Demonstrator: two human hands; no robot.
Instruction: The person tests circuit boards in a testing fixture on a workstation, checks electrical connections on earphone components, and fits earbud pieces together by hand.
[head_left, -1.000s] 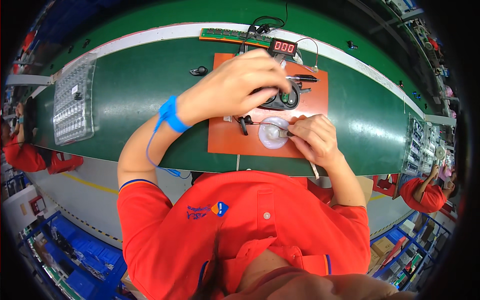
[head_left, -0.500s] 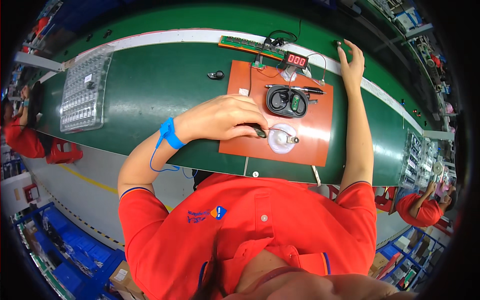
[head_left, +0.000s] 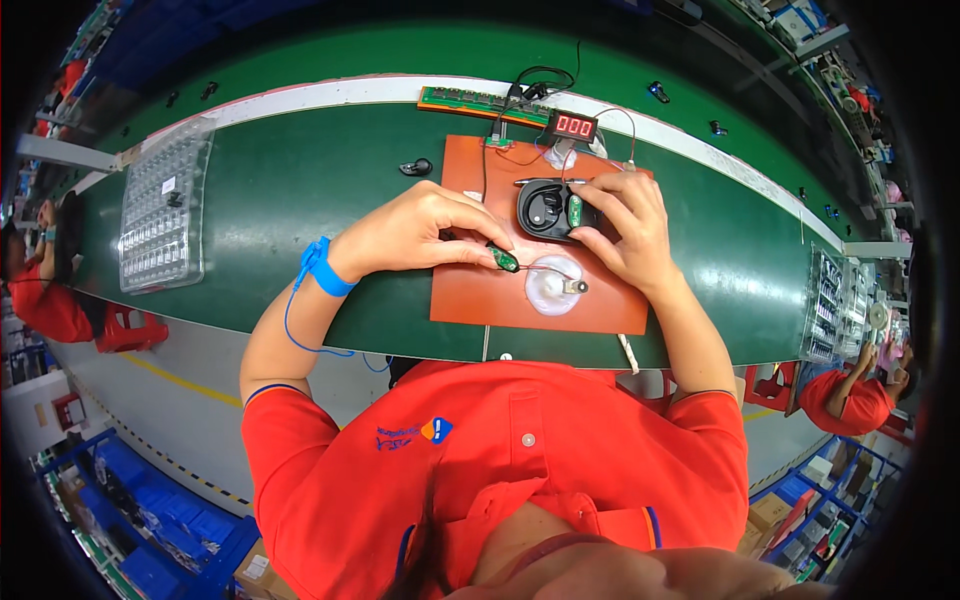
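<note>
My left hand (head_left: pixel 440 230) pinches a small oval green circuit board (head_left: pixel 504 259) between thumb and fingertips. Thin wires run from its right end toward a metal-tipped piece (head_left: pixel 575 286) on a round white pad (head_left: pixel 548 292). Over the right half of a black earbud case (head_left: pixel 532 226), my right hand (head_left: pixel 635 228) is closed with thumb and fingertips at the two ends of a second green board (head_left: pixel 575 210), which lies in the case. A dark earbud piece sits in the case's left half. Both boards are above an orange mat (head_left: pixel 465 300).
A red-digit meter (head_left: pixel 573 126) and a long green board strip (head_left: pixel 465 98) stand behind the mat. One black earbud (head_left: pixel 416 167) lies left of it. Clear plastic trays (head_left: pixel 165 210) are at far left and right. Earbuds (head_left: pixel 657 92) lie on the green belt beyond.
My right hand has come back from the far belt to the case, leaving an earbud there. My left hand has turned its piece, so the green board side now shows.
</note>
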